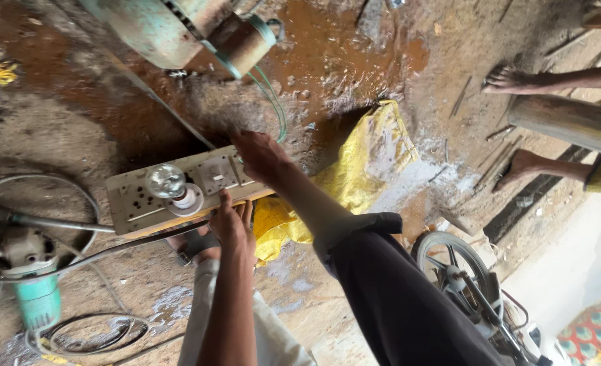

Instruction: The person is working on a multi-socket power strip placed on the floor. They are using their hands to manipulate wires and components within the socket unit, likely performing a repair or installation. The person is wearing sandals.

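The right hand lies flat on the pale switchboard, fingers loose, gripping nothing. The left hand pinches its near edge beside the bulb. A crumpled yellow sack lies underneath.

Landmark: yellow sack, crumpled on wet, rust-stained ground.

- Green angle grinder: well left of sack, lower, grey cables looped around it.
- Corroded motor: above-left of sack.
- Spoked wheel: below-right.
- Metal pipe: right.
- Another person's bare feet: right, beside the pipe.
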